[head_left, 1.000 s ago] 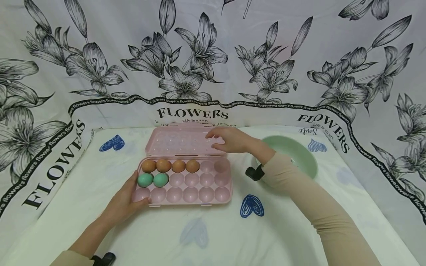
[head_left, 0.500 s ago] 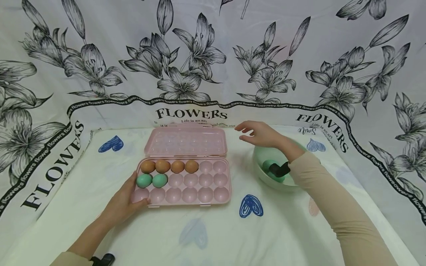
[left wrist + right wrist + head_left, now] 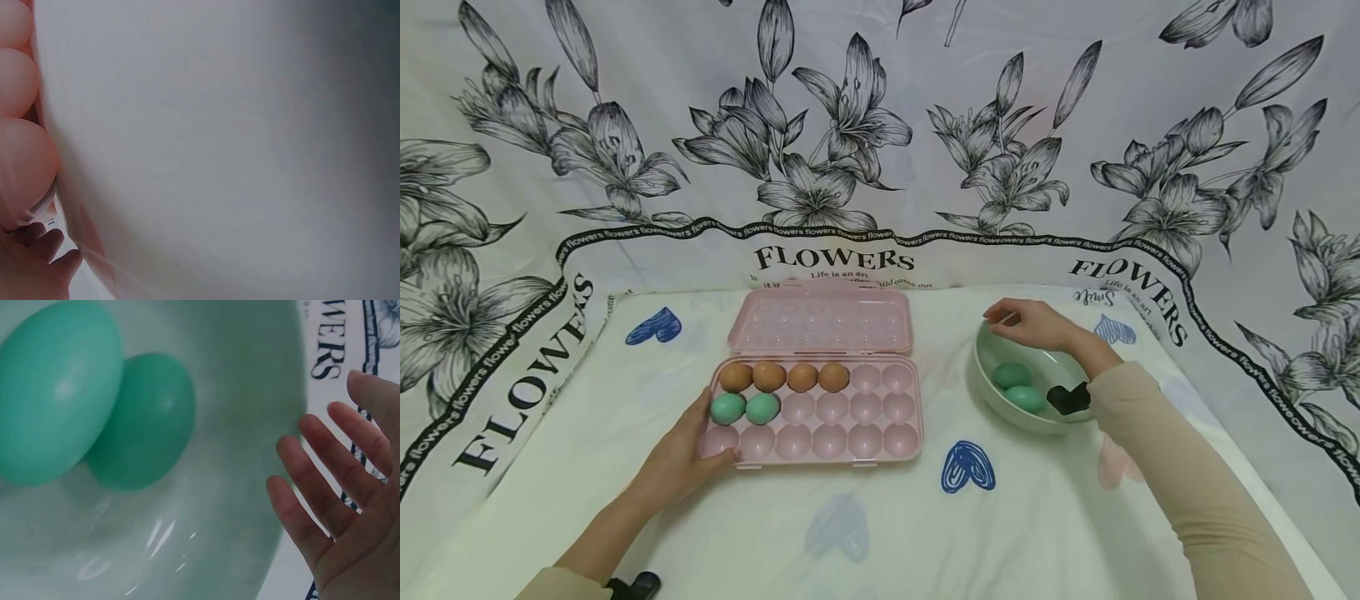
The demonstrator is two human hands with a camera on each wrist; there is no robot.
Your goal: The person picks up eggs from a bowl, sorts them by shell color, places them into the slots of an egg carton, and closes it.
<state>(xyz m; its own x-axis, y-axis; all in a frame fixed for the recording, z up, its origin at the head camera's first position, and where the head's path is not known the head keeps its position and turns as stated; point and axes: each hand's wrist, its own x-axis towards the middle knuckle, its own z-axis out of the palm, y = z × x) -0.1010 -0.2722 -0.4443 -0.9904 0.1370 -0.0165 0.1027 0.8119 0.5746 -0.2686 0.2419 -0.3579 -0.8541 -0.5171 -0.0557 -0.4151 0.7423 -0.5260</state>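
Observation:
A pink egg carton (image 3: 820, 451) lies with its lid folded back, in the middle left of the head view. Several brown eggs (image 3: 802, 376) fill part of its back row, and two green eggs (image 3: 727, 408) start the middle row. My left hand (image 3: 681, 454) holds the carton's left front corner, thumb at the front edge and fingers along the side. Over the far rim of a pale green bowl (image 3: 992, 402) hovers my right hand (image 3: 1033, 323), holding nothing. Its fingers are spread in the right wrist view. Two green eggs (image 3: 150, 419) lie in the bowl.
The carton's lid (image 3: 820, 319) lies flat behind its cups. White cloth (image 3: 715, 542) with printed hearts covers the table. Behind it hangs a curtain (image 3: 917, 108) with a flower print. Black wrist mounts (image 3: 1070, 398) sit on both arms.
My right hand has moved right, from over the carton's lid to above the bowl, uncovering the green eggs in it. The left hand keeps its place at the carton.

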